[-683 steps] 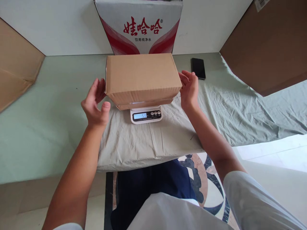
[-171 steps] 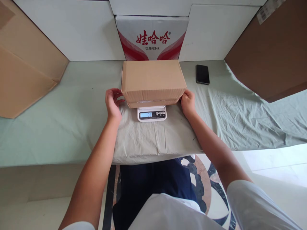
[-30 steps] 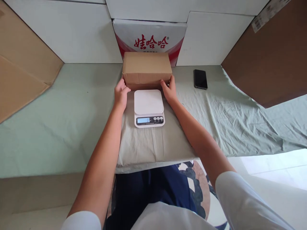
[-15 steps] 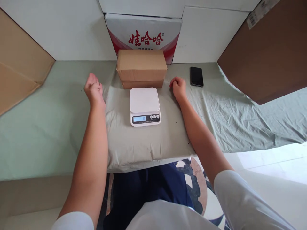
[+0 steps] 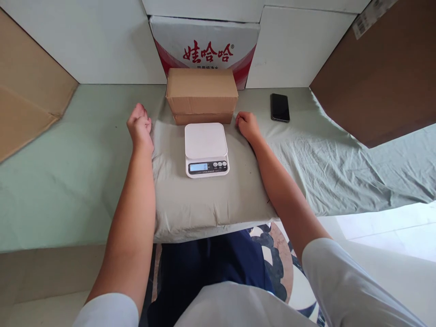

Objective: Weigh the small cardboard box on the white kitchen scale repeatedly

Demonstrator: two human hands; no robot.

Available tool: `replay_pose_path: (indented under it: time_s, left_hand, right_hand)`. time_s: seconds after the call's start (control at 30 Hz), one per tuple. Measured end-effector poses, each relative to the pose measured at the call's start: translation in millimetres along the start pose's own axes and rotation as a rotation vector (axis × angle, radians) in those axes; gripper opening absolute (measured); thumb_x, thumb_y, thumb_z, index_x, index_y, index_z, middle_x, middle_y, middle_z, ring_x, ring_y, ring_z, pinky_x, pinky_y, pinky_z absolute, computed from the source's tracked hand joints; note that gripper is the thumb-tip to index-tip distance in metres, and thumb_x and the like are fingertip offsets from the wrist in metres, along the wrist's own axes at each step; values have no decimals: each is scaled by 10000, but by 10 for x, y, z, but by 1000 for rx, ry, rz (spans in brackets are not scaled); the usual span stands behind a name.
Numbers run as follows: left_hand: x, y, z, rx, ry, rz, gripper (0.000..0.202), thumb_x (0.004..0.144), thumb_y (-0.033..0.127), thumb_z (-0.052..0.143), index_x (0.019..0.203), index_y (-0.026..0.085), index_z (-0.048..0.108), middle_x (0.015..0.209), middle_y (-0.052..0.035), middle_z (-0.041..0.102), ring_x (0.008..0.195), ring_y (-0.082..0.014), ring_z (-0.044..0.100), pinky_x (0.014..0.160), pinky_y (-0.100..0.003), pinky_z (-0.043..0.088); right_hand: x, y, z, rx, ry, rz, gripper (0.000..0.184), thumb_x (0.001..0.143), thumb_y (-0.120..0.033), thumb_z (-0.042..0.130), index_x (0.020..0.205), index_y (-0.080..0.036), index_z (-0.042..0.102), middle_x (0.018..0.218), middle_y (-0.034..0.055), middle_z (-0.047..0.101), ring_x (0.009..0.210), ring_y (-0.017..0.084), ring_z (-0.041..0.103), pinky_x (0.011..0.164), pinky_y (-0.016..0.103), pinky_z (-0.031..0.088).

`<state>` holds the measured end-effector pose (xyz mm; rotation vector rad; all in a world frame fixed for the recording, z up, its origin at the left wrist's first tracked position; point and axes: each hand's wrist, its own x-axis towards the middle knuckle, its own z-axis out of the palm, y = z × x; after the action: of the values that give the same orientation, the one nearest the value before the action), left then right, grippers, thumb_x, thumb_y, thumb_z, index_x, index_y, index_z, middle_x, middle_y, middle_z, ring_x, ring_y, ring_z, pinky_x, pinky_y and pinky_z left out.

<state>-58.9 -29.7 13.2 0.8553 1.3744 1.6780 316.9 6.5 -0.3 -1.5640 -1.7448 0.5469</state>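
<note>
A white kitchen scale [image 5: 205, 141] lies on the cloth between my hands, its lit display reading 0 and its platform bare. Behind it stands a closed brown cardboard box [image 5: 202, 105], very close to the scale's back edge. My left hand [image 5: 140, 125] rests on its side left of the box and scale, fingers loosely curled in, with nothing visible in it. To the right of the box, my right hand [image 5: 248, 126] is closed in a loose fist on the cloth, touching neither box nor scale. I see nothing held there.
A black phone [image 5: 279, 107] lies right of my right hand. A white and red printed carton [image 5: 207, 34] stands behind the brown box. Large cardboard panels flank the table at left [image 5: 29, 91] and right [image 5: 378, 77]. Green cloth [image 5: 68, 181] covers the tabletop.
Both hands have shifted slightly inward toward the box, the left one to the right and the right one to the left. Scale, box and phone stay in place.
</note>
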Motion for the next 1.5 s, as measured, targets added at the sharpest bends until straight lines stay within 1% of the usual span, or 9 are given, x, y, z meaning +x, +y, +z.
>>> replay_pose_path:
  time_s: [0.33,0.57,0.67,0.77,0.9,1.03,1.27,1.4,1.5]
  left_hand:
    - [78,-64,-22,35,-22,12,887,851,113,564,1720,44,402,1888,-165,380,1689,-138,477,1396,-376,383]
    - [380,-333,-165,36,-70,59,935,787,293,662,1681,114,455,1871,-137,429,1720,-215,418,1420,-528,314]
    - [429,-381,-163,22,-96,57,907,797,376,722,1650,142,523,1856,-115,463,1736,-244,397,1392,-530,333]
    - [347,-377,-34,9,-172,23,766,838,465,773,1538,176,652,1787,-51,568,1735,-250,394,1354,-516,359]
    - [89,-343,247,-1,-334,79,534,709,365,857,1224,245,780,1555,-39,761,1587,-286,571,1326,-463,452]
    - [-43,-299,390,9,-402,164,525,610,249,875,1119,234,749,1448,-88,792,1440,-346,654,1158,-431,573]
    - [-30,-114,324,36,-372,277,402,750,164,783,1131,176,658,1264,-76,765,1221,-224,678,1112,-400,539]
    - [-197,115,262,23,-349,334,452,750,197,787,1189,170,683,1326,-106,763,1316,-289,688,1079,-400,555]
    - [-361,262,241,31,-323,371,464,754,267,807,1198,174,712,1279,-113,780,1303,-326,700,1044,-417,575]
  right_hand:
    - [-18,-54,-12,-6,7,17,274,881,-133,516,633,-248,545,683,5,607,754,197,569,878,388,502]
    - [15,45,29,76,33,-4,270,962,-353,576,721,-259,655,695,24,681,783,232,637,1035,495,614]
    - [62,100,52,177,108,-11,261,940,-487,641,988,-255,750,952,69,806,1010,278,728,1144,532,602]
    - [110,83,112,370,121,-19,560,935,-632,637,1373,-285,679,1444,104,786,1380,298,692,1229,504,571]
    - [100,-63,253,499,-43,-70,731,973,-768,495,1514,-284,585,1616,91,706,1558,296,605,1289,485,549]
    - [48,-184,334,445,-63,-154,765,942,-747,603,1530,-257,594,1627,104,700,1559,330,600,1374,518,477]
    - [69,-274,238,396,71,-281,927,941,-843,589,1731,-383,439,1800,52,520,1737,343,428,1427,554,441]
    - [16,-411,124,347,153,-309,940,975,-857,576,1783,-454,313,1772,47,483,1712,332,463,1399,485,513]
    - [-56,-542,50,305,148,-277,967,969,-885,590,1783,-442,312,1673,92,527,1701,374,456,1377,557,532]
